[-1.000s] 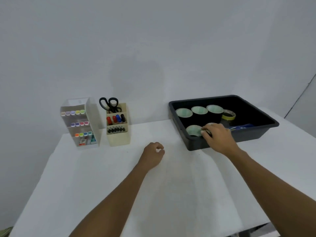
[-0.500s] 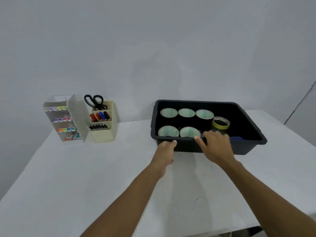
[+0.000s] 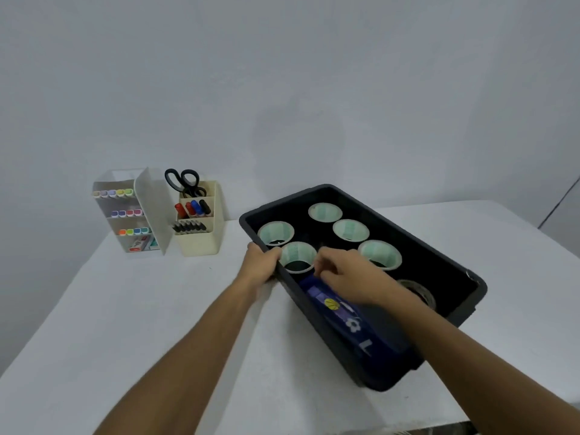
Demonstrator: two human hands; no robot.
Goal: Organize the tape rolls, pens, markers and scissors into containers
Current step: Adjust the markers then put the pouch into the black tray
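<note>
Tape rolls [image 3: 295, 251]: five wide ones, black-wound with pale green cores, standing on end in two rows inside black plastic bin [image 3: 439, 262], filling its far-left half.
Dark blue flat packet [image 3: 345, 318]: white and yellow print; lying inside bin along near wall, nearest of the contents.
Right hand [image 3: 348, 277]: reached into bin, over far end of packet, just beside nearest tape roll; fingers curled downward; cannot tell whether clamped on anything or merely touching.
Left hand [image 3: 262, 263]: clamped on bin's near-left rim, fingers hooked over the edge, beside nearest roll.
Thin greyish roll [image 3: 419, 291]: flat in bin's right end, partly hidden behind right forearm.
White table [image 3: 157, 324]: bin set at an angle, right of centre.
Cream stepped plastic organiser [image 3: 201, 243]: far left of table, well apart from bin; black pens [image 3: 188, 227] in front tier, red, blue and black markers [image 3: 193, 208] in middle, black-handled scissors [image 3: 183, 182] upright at back.
Translucent white tiered rack [image 3: 153, 208]: just left of organiser; rows of colour-capped markers [image 3: 114, 193]; small boxes on lowest shelf.
Pale grey wall [image 3: 282, 89]: plain, behind table.
</note>
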